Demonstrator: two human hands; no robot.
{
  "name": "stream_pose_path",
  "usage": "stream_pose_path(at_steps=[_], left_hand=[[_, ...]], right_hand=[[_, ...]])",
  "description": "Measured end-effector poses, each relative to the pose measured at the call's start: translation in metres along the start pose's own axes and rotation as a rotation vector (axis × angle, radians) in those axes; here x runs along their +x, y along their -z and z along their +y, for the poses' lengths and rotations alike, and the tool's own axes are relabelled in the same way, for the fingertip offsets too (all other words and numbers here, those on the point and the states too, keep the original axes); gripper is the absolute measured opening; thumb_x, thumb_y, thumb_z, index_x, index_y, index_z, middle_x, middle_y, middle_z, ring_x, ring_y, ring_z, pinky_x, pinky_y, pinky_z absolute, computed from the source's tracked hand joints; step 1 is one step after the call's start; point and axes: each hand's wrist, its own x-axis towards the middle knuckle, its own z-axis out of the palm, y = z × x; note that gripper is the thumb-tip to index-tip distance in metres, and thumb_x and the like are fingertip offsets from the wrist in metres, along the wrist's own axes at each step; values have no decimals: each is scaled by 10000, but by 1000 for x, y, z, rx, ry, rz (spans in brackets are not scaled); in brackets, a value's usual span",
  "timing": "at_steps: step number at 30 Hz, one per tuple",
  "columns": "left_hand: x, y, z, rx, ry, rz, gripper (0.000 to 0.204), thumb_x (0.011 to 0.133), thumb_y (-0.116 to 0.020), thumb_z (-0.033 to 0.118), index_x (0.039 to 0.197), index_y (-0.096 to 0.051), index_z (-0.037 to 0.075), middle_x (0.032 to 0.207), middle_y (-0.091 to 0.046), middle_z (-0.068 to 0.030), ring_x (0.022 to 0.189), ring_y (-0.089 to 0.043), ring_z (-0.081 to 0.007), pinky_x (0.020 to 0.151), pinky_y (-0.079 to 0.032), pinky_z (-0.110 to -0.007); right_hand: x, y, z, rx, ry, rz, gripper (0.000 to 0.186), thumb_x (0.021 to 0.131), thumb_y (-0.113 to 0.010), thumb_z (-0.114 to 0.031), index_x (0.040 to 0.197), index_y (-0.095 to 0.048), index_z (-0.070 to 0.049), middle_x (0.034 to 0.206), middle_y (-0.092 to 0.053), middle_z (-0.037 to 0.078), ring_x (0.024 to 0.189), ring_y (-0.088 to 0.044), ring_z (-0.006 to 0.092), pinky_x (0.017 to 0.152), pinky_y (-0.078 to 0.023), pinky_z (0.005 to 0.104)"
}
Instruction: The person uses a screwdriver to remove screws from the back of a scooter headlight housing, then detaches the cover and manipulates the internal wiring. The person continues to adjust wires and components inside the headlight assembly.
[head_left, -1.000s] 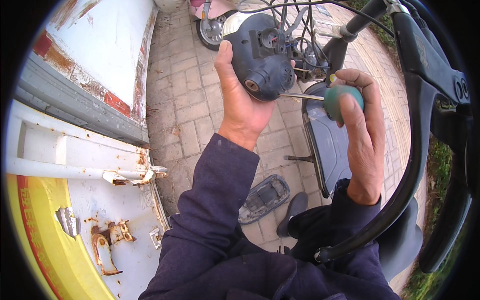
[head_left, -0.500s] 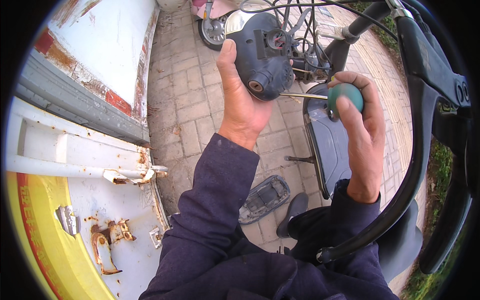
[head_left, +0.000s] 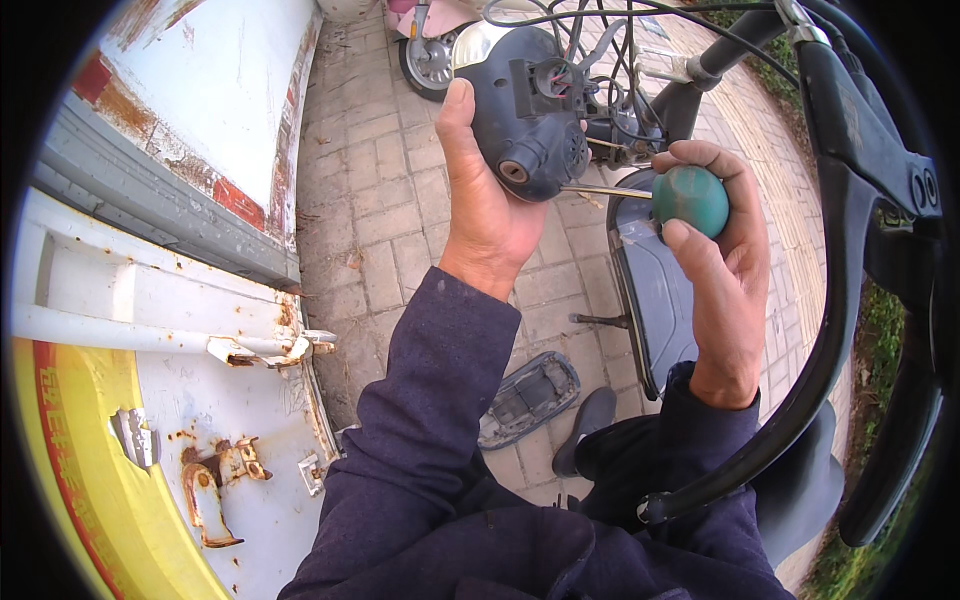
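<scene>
My left hand (head_left: 487, 225) grips a black headlight housing (head_left: 497, 118) from below, its thumb along the left side. The housing has a round key lock, a square opening with thin wires, and a pale lens on its far side. In my right hand (head_left: 728, 270) is a screwdriver (head_left: 692, 201) with a rounded green handle, held between thumb and curled fingers. Its thin metal shaft points left to the housing's lower right edge, where the tip is hidden. Black cables (head_left: 625, 75) hang from the bike's front behind the housing.
A black curved bar (head_left: 800, 400) of the bike arches close along my right arm. A grey footboard (head_left: 655, 290) is below my right hand. On the brick paving lies a dark plastic tray-like part (head_left: 530, 398). A rusty white metal panel (head_left: 250, 480) stands at left.
The green handle has turned a little in my right hand, and my right thumb sits slightly lower on it. My left hand and the housing have hardly moved.
</scene>
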Motion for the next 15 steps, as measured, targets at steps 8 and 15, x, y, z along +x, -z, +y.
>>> stream_pose_path(at_steps=[8, 15], left_hand=[[0, -1, -2, -25, -4, 6, 760, 960, -501, 711, 1436, -509, 119, 1340, -604, -123, 1180, -639, -311, 951, -580, -525], [1, 2, 1, -10, 7, -10, 785, 951, -499, 729, 1448, -503, 122, 1348, -597, -130, 1184, -636, -325, 946, -575, -522]], right_hand=[[-5, -1, -5, 48, -344, 60, 380, 1022, -637, -364, 1245, -622, -57, 1039, -662, 29, 749, -533, 65, 638, -374, 194], [-5, 2, -3, 87, -330, 92, 389, 1021, -658, -394, 1257, -628, -87, 1052, -672, 16, 783, -537, 57, 674, -409, 184]])
